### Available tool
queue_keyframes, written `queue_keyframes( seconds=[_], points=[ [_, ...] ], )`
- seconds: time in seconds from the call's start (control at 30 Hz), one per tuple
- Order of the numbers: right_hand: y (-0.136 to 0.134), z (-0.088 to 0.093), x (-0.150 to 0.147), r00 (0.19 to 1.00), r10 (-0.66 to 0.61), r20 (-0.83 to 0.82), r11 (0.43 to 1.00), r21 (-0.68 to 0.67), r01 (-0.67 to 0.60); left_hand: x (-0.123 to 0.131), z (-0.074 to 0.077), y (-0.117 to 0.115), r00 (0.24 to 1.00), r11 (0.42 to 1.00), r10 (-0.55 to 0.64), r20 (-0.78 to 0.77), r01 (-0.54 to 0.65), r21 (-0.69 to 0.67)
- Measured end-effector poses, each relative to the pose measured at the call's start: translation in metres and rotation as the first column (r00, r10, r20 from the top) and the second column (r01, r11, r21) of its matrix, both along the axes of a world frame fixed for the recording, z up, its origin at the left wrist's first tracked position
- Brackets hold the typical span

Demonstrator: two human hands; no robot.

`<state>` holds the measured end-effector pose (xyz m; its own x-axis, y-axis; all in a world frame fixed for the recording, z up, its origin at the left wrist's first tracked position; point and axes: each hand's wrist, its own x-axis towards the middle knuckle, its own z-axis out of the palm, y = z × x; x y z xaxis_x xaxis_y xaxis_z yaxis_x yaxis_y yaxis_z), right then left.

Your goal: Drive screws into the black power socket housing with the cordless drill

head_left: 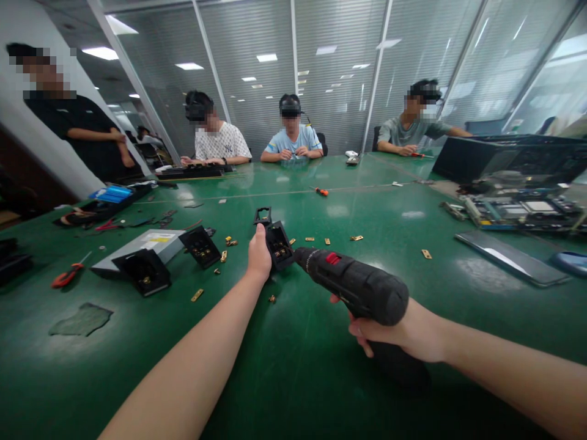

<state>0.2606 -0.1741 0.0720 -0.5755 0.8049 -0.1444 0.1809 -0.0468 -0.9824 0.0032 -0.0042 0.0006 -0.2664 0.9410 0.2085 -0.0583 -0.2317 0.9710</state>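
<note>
My left hand [259, 256] grips a small black plastic block [279, 244] with brass contacts, holding it upright on the green table [293, 366]. My right hand [398, 333] is wrapped round the handle of a black electric screwdriver [353, 284] with a red switch; its tip points at the block's face. A second black block [200, 245] and a larger black part [143, 271] lie to the left, beside a grey metal box [147, 244]. Several small brass pieces, such as one [197, 295], are scattered around.
Red-handled screwdrivers [68, 274] lie at left and another screwdriver [321, 191] mid-table. An opened computer chassis with circuit boards [518, 211] and a dark panel [509, 260] sit at right. Three people sit at the far side; one stands at left.
</note>
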Motion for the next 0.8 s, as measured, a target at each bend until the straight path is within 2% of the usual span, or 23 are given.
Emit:
queue_keyframes(
  seconds=[0.33, 0.67, 0.8],
  points=[
    [0.0003, 0.0024, -0.0032, 1.000, -0.020, -0.013, 1.000, -0.012, 0.020, 0.0007, -0.0002, -0.0027, 0.999, 0.999, -0.036, 0.012, 0.036, 0.028],
    [0.0034, 0.0035, -0.0043, 0.999, -0.043, -0.028, 0.996, -0.082, 0.040, 0.0054, 0.0009, -0.0052, 0.981, 0.988, -0.156, 0.111, 0.156, 0.009],
    [0.0052, 0.0059, -0.0059, 0.996, -0.068, -0.054, 0.987, -0.151, 0.059, 0.0065, 0.0020, -0.0033, 0.962, 0.974, -0.205, 0.178, 0.218, -0.054]
  ],
)
